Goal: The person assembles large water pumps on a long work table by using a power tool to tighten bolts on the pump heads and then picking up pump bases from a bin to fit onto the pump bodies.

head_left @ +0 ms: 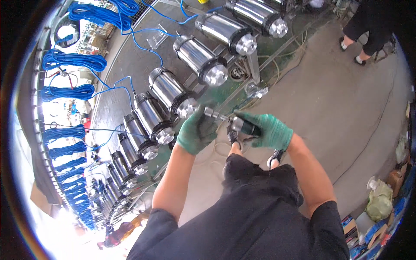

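My right hand [271, 131], in a green striped glove, wraps round a black and silver power driver [237, 124]. The driver's long silver socket shaft [215, 114] points left, toward my left hand and a motor. My left hand [197, 133], gloved in green too, is by the shaft's tip, its fingers curled; what they hold, if anything, is hidden. Just beyond it lies a shiny steel cylindrical motor [169, 88] with a black collar and a silver end piece [187, 108]. My left fingers overlap the edge of that end piece; whether they touch it I cannot tell.
Several similar motors [200, 58] lie in a row along a dark bench [115, 91]. Blue cable coils [73, 60] hang on a rack at left. Another person's legs [363, 41] show at far right. Boxes [351, 227] and a yellowish bag [379, 201] stand at lower right.
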Demonstrator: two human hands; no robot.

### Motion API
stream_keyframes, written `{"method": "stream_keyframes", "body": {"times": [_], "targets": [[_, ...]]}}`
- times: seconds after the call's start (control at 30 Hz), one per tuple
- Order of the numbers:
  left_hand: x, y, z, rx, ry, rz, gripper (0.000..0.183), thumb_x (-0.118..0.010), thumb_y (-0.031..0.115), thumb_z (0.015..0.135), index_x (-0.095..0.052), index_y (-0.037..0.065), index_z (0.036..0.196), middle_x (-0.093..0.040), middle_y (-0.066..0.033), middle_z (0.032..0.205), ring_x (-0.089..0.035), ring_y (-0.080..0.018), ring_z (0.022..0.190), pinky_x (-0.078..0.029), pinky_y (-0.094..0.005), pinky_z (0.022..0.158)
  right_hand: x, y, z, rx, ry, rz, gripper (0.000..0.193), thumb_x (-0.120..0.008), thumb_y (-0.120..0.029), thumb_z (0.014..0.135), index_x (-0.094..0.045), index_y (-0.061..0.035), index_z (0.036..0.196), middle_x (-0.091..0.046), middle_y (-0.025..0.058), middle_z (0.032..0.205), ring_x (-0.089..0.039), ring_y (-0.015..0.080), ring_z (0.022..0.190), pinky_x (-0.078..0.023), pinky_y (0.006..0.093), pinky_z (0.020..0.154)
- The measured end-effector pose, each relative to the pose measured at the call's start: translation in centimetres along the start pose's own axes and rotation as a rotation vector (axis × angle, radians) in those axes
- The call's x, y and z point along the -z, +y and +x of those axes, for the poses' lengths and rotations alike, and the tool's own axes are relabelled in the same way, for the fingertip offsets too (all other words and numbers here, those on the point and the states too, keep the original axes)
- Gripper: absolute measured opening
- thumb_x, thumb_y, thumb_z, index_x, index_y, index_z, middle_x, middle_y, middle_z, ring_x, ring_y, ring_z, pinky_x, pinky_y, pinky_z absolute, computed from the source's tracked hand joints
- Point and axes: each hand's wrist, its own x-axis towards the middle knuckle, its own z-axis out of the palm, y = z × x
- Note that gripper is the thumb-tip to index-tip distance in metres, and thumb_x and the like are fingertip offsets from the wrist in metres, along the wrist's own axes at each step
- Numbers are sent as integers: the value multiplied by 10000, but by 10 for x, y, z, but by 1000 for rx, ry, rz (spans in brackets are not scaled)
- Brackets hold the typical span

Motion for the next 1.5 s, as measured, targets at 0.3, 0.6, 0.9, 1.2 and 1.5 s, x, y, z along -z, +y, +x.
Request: {"method": "stream_keyframes", "body": {"times": [0.3,0.6,0.9,1.2,1.5], "targets": [[-17,-5,20,98,1,107,402,-516,411,1067,-589,143,1359,-361,45,616,-309,-89,499,-237,-254,433,7,26,-23,170,136,-267,893,-769,75,818,-399,-163,1596,-711,58,1255,-563,36,963,-557,268,900],[-30,-11,33,140,261,232,333,-512,322,1064,-630,97,1279,-340,65,594,-304,-74,477,-192,-247,395,-2,48,-30,64,219,-349,899,-785,66,789,-435,-207,1570,-721,87,1165,-676,150,935,-606,361,863],[-22,-22,52,156,228,294,431,-588,230,944,-611,65,1341,-310,76,604,-285,-75,486,-229,-235,436,-1,103,-27,83,281,-345,897,-863,-191,743,-459,-255,1541,-722,151,1125,-698,379,940,-567,442,790],[22,16,94,-37,509,565,263,-631,262,959,-672,128,1182,-450,44,590,-429,-116,475,-306,-266,420,6,99,-5,13,296,-318,784,-795,-280,839,-451,-173,1535,-716,183,1160,-700,387,1023,-551,434,879],[12,88,134,-531,449,1770,680,-741,178,946,-451,154,1561,-700,-64,949,-571,-92,766,-502,-284,714,28,107,60,-89,436,-361,728,-763,-405,852,-510,-89,1457,-691,254,1165,-662,440,1080,-530,478,918]]}}
